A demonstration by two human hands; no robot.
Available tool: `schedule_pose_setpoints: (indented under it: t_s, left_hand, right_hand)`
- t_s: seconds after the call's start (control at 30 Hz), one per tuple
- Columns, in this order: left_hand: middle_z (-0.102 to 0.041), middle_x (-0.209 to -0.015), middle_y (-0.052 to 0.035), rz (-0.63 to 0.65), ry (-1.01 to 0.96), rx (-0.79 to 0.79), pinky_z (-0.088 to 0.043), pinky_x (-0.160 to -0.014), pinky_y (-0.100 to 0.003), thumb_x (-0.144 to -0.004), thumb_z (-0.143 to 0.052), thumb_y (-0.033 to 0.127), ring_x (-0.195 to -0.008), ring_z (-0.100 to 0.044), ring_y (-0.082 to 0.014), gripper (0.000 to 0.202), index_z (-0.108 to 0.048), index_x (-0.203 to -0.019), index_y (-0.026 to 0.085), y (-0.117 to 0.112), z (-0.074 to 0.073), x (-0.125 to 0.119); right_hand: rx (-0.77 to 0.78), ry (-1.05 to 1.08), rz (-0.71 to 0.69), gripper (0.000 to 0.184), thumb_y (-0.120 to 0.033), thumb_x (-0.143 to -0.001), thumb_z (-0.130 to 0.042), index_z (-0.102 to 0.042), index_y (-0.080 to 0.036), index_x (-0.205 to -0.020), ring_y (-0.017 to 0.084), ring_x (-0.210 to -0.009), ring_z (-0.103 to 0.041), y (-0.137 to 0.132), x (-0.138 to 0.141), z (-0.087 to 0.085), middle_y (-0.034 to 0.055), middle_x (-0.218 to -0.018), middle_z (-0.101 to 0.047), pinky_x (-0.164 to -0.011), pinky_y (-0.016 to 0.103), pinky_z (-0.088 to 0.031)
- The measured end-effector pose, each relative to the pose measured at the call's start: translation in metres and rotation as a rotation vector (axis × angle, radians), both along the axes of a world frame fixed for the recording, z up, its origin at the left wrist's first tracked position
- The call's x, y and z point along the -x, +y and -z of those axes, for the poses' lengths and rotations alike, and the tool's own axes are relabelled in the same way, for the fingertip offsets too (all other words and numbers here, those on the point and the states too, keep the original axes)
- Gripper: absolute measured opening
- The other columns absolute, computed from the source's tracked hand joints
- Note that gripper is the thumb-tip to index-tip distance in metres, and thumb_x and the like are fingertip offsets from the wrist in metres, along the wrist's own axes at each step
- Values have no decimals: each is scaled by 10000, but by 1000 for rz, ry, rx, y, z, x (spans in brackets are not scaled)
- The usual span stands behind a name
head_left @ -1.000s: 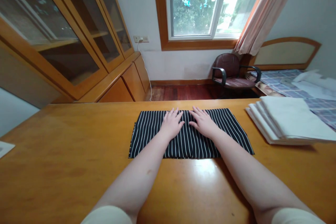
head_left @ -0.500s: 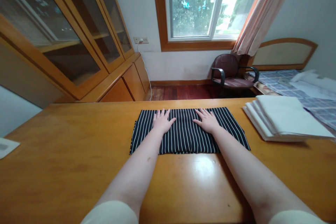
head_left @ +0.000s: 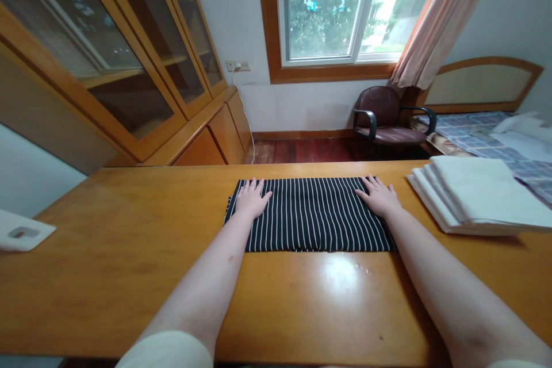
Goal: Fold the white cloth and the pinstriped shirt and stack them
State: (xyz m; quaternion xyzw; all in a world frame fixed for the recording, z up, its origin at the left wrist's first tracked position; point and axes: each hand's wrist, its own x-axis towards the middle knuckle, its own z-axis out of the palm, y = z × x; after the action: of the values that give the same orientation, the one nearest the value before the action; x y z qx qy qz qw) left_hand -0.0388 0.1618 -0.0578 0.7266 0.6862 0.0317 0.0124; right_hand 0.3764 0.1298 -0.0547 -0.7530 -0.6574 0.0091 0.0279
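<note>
A black cloth with white stripes point(head_left: 314, 215), folded into a long flat rectangle, lies on the wooden table near its far edge. Flat on the cloth's left end rests my left hand point(head_left: 252, 200), fingers spread. My right hand point(head_left: 380, 198) lies palm down on its right end, fingers also apart. Neither hand grips the fabric. Part of each end of the cloth is hidden under my hands and forearms. A slightly offset lower layer peeks out at the left edge.
To the right on the table point(head_left: 142, 253) is a stack of folded white cloths point(head_left: 478, 192). A white object with a slot point(head_left: 26, 232) sits at the left edge. Beyond the table are a maroon armchair point(head_left: 383, 118), a glass-door cabinet point(head_left: 172, 109) and a bed point(head_left: 474, 126).
My hands have slid apart along the striped cloth, the left toward its left end and the right toward its right end. The view has shifted slightly.
</note>
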Motion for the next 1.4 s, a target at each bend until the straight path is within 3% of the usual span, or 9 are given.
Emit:
schedule_pose_setpoints:
  t_s: [0.1,0.17,0.3,0.53,0.73,0.93,1.1,1.23,1.4]
  left_hand:
    - [-253,-1512,-93,-2,4,0,-185,-1110,-434,-868,-223,637,-1389,-201,-281,706,-289,-1446,237,-1,-1,-1]
    - [-258,-1511,-94,-2,4,-6,-185,-1111,-434,-869,-224,634,-1388,-203,-283,705,-292,-1445,234,-1,-1,-1]
    - [-253,-1513,-91,2,-1,-16,-183,-1111,-434,-867,-220,636,-1387,-205,-286,709,-294,-1445,230,0,0,0]
    - [-262,-1511,-78,0,-6,-18,-181,-1113,-432,-865,-237,632,-1387,-204,-284,703,-294,-1444,238,0,0,0]
    - [-258,-1513,-79,9,-6,-3,-180,-1114,-435,-862,-226,643,-1389,-199,-284,714,-290,-1446,238,0,0,1]
    - [-253,-1514,-77,17,-15,2,-176,-1115,-436,-866,-230,640,-1393,-191,-276,707,-287,-1446,239,-1,-2,1]
    - [-280,-1501,-99,15,-59,-19,-186,-1119,-433,-903,-272,527,-1386,-218,-266,618,-359,-1414,190,-5,-14,-3]
    - [-322,-1483,-96,98,-77,-144,-59,-1140,-494,-901,-344,341,-1398,-173,-276,501,-432,-1363,168,-32,-34,-39]
    - [-250,-1517,-52,543,-262,19,-141,-1138,-460,-920,-316,434,-1403,-164,-234,545,-318,-1425,231,-94,-40,-114]
  right_hand:
    - [-132,-47,8,681,-561,-887,-326,-363,-125,-1410,362,-1381,-159,-10,24,-7,188,-1492,-259,-1061,625,-87]
    - [-183,4,-119,649,-517,-900,-333,-361,-111,-1406,338,-1380,-184,-21,52,-14,191,-1486,-271,-1077,583,-123]
    - [-59,191,-428,653,-547,-882,-374,-383,-145,-1397,289,-1376,-228,-39,122,-26,152,-1498,-263,-1093,490,-202]
    - [78,259,-542,734,-633,-825,-413,-351,-207,-1420,305,-1399,-132,-64,191,-23,95,-1518,-232,-1094,562,-98]
    - [73,192,-522,738,-667,-859,-264,-263,-237,-1459,243,-1401,-160,-79,140,-13,54,-1522,-213,-1120,499,-104]
    - [36,38,-200,703,-641,-875,-251,-271,-246,-1457,252,-1396,-178,-80,42,0,58,-1517,-229,-1106,484,-181]
    - [-7,-59,-105,733,-638,-868,-271,-278,-201,-1456,267,-1387,-204,-81,12,10,100,-1506,-256,-1102,484,-183]
    - [-20,-65,-95,738,-643,-866,-258,-275,-202,-1457,272,-1382,-219,-80,17,10,104,-1507,-257,-1095,491,-190]
    - [-23,-56,-99,730,-635,-868,-270,-280,-200,-1455,270,-1384,-212,-80,19,8,108,-1510,-250,-1096,493,-185]
